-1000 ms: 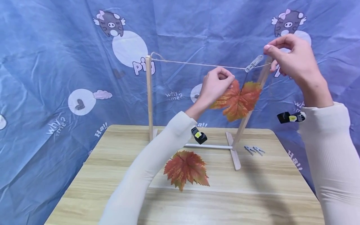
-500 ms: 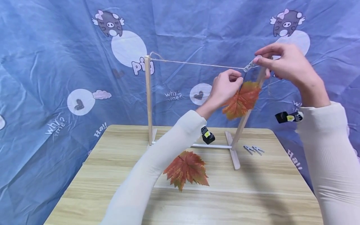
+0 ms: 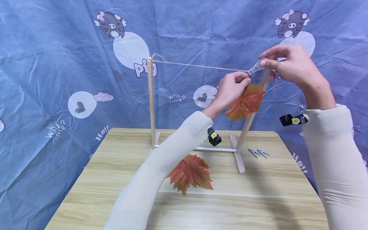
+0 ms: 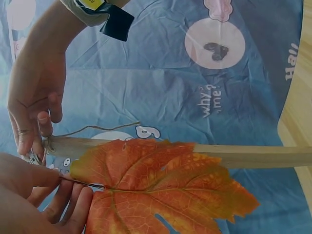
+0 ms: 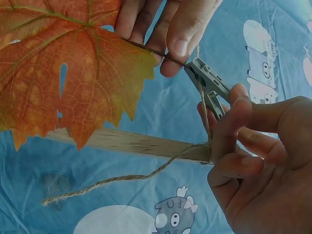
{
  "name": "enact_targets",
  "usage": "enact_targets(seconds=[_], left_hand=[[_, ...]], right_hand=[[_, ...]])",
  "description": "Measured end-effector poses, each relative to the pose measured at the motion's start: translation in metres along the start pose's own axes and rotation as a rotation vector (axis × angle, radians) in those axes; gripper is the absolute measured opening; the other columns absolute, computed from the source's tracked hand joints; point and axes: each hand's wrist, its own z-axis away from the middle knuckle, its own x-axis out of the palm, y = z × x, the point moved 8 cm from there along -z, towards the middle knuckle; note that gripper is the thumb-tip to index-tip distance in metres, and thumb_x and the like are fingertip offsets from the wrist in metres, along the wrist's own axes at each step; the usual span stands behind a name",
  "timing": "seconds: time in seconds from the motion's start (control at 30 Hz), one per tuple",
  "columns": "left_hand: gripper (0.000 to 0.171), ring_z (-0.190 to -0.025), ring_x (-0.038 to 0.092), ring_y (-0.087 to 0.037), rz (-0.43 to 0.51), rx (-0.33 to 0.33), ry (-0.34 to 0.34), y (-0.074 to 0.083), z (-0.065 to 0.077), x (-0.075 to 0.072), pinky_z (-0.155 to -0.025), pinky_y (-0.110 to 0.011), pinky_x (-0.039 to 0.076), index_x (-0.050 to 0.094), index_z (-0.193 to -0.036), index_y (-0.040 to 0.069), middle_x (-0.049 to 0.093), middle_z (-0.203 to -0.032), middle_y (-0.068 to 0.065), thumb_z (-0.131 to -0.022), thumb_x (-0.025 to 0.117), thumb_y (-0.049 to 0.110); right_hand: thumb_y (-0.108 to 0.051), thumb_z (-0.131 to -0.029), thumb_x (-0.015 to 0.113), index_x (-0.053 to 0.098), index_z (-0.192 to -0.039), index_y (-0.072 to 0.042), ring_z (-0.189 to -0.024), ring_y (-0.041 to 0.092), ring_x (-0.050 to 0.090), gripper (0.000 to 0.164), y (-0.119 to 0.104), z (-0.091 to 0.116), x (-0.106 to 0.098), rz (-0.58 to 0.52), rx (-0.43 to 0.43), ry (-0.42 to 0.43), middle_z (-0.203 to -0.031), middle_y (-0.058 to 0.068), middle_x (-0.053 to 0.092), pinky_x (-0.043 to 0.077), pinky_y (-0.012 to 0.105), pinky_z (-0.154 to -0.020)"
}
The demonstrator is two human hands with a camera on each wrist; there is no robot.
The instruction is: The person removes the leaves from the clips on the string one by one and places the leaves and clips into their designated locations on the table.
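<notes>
A grey clothespin (image 5: 212,80) sits at the twine (image 3: 198,65) near the right post of a wooden stand. My right hand (image 3: 300,68) pinches its handle end between thumb and fingers. Just below, my left hand (image 3: 231,88) pinches the thin dark stem (image 5: 148,48) of an orange-red maple leaf (image 4: 161,187). The stem's end meets the clothespin's tip in the right wrist view, and the leaf blade hangs below the left fingers. A second red-orange leaf (image 3: 191,174) lies flat on the table, partly covered by the left sleeve in the head view.
The stand's left post (image 3: 151,105) and right post (image 3: 248,129) hold the twine; a white bar (image 3: 215,149) joins them low down. Spare clothespins (image 3: 258,153) lie on the table (image 3: 95,188) right of the stand. A blue printed cloth (image 3: 184,35) hangs behind.
My right hand has come down and left and taken hold of the clothespin's handles. My left hand has moved right and up along the stem, close under the clothespin's tip.
</notes>
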Motion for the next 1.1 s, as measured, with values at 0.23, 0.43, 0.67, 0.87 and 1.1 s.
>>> enact_targets(seconds=[0.23, 0.43, 0.67, 0.87, 1.1], left_hand=[[0.013, -0.097, 0.071, 0.005, -0.021, -0.029, 0.019, 0.000, -0.004, 0.000, -0.080, -0.011, 0.043, 0.081, -0.112, 0.019, 0.080, -0.107, 0.012, -0.103, 0.072, 0.025], [0.013, -0.092, 0.071, 0.006, -0.007, -0.025, 0.021, 0.002, -0.005, 0.001, -0.073, -0.008, 0.047, 0.081, -0.112, 0.017, 0.081, -0.103, 0.010, -0.103, 0.073, 0.022], [0.013, -0.082, 0.071, 0.001, 0.048, -0.024, 0.022, -0.002, -0.003, 0.000, -0.068, -0.010, 0.050, 0.080, -0.111, 0.014, 0.082, -0.098, 0.006, -0.103, 0.072, 0.020], [0.011, -0.080, 0.072, -0.002, 0.087, -0.011, 0.028, -0.002, 0.000, -0.003, -0.066, -0.011, 0.055, 0.080, -0.109, 0.013, 0.082, -0.097, 0.004, -0.103, 0.072, 0.018], [0.012, -0.080, 0.072, -0.001, 0.078, -0.020, 0.011, -0.002, 0.001, -0.008, -0.065, -0.012, 0.056, 0.079, -0.112, 0.014, 0.081, -0.099, 0.005, -0.105, 0.071, 0.019]], right_hand=[[-0.027, -0.104, 0.071, 0.076, -0.117, -0.024, -0.058, 0.010, 0.061, 0.014, 0.001, -0.003, 0.000, -0.060, 0.012, 0.008, -0.079, -0.021, 0.072, 0.051, 0.019, -0.053], [-0.026, -0.104, 0.071, 0.076, -0.116, -0.022, -0.059, 0.010, 0.060, 0.014, 0.001, -0.002, -0.001, -0.063, 0.026, 0.022, -0.081, -0.020, 0.071, 0.050, 0.019, -0.053], [-0.019, -0.100, 0.076, 0.079, -0.108, -0.018, -0.056, 0.007, 0.061, 0.009, 0.000, -0.002, -0.002, -0.168, 0.020, 0.076, -0.081, -0.019, 0.073, 0.051, 0.017, -0.051], [-0.013, -0.097, 0.078, 0.080, -0.106, -0.008, -0.053, 0.006, 0.060, 0.010, -0.003, -0.003, -0.007, -0.257, -0.010, 0.142, -0.083, -0.017, 0.074, 0.052, 0.014, -0.051], [-0.007, -0.096, 0.078, 0.080, -0.102, -0.008, -0.049, 0.006, 0.059, 0.006, -0.008, -0.002, -0.010, -0.309, -0.049, 0.197, -0.083, -0.015, 0.075, 0.052, 0.014, -0.050]])
